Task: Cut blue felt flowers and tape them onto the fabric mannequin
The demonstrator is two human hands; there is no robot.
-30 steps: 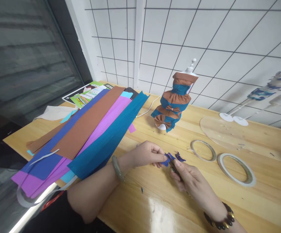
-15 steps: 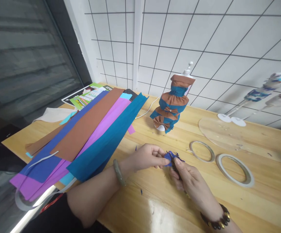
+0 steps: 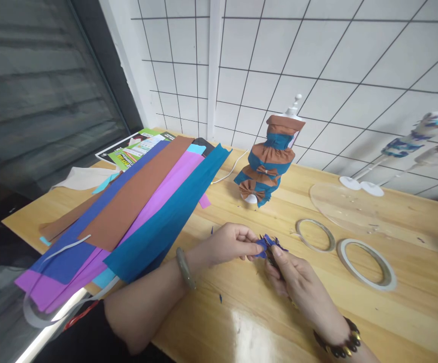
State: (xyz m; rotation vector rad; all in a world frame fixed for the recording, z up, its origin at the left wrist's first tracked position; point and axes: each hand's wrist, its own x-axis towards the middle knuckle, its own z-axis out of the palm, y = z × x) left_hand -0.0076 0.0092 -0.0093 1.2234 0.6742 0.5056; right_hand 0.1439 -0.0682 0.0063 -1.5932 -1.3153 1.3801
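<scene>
Noting the lower right first, we see a dark beaded bracelet [image 3: 340, 343] on the right wrist. The right hand [image 3: 296, 275] has its fingers closed around a dark hand tool [image 3: 271, 258], thumb pressed along the top; most of the tool is hidden, so we cannot tell its type or whether it is open.

Left of it, at lower centre, the left hand [image 3: 237, 243], a grey-green bangle [image 3: 184, 267] on its forearm, pinches a blue paper piece [image 3: 261, 248] between thumb and forefinger, the other fingers curled. We find this piece between the two hands, just right of the frame's centre, its ragged right side against the tool's tip.

Below it we record a small blue scrap [image 3: 221, 298] on the wooden tabletop [image 3: 257, 312]. At right lie a wide tape roll [image 3: 390, 280] and a thinner roll [image 3: 333, 241]. At left we log overlapping teal [image 3: 166, 217], violet, brown and blue strips.

Farther back, above centre, stands a mini dress form [image 3: 270, 159] in brown and teal, with bows. At upper right we note white-based stands [image 3: 349, 183] near a gridded wall [image 3: 272, 40].
</scene>
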